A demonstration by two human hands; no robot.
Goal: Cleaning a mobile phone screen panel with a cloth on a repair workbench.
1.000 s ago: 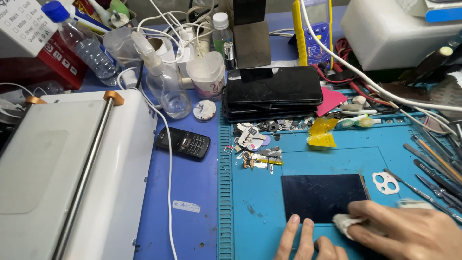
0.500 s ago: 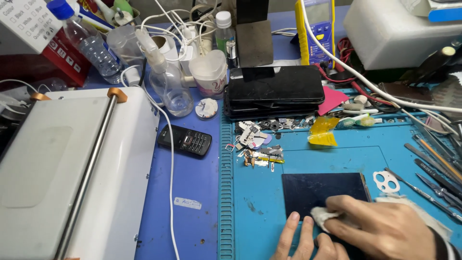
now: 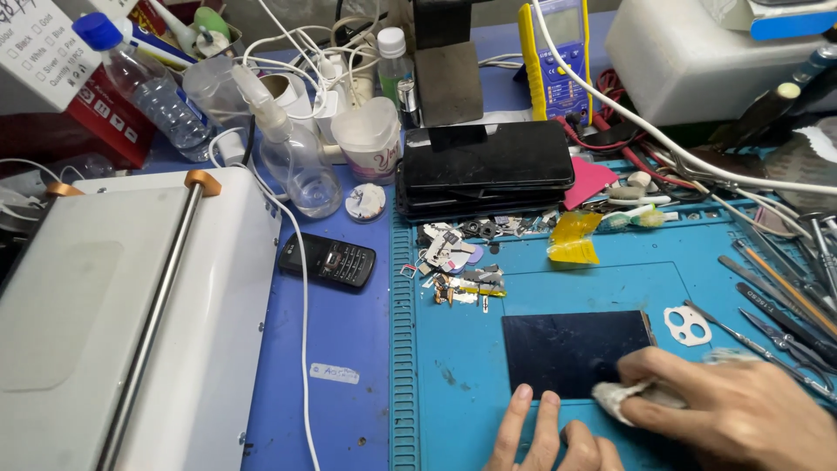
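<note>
A dark rectangular phone screen panel (image 3: 571,347) lies flat on the blue work mat (image 3: 558,288). My right hand (image 3: 741,410) is closed around a crumpled white wipe (image 3: 629,397) and presses it on the panel's lower right corner. My left hand (image 3: 547,432) rests at the bottom edge, with its fingertips on the mat just below the panel and its fingers spread, holding nothing.
A small white camera-hole cutout (image 3: 686,324) lies right of the panel. Tweezers and tools (image 3: 785,301) line the right side. Small parts (image 3: 458,262), yellow tape (image 3: 574,240), stacked black phones (image 3: 484,166), a keypad phone (image 3: 330,260), a spray bottle (image 3: 292,148) and a white machine (image 3: 122,323) lie around.
My right hand slid the wipe left onto the panel, then back toward its lower right corner. My left hand has stayed in place below the panel.
</note>
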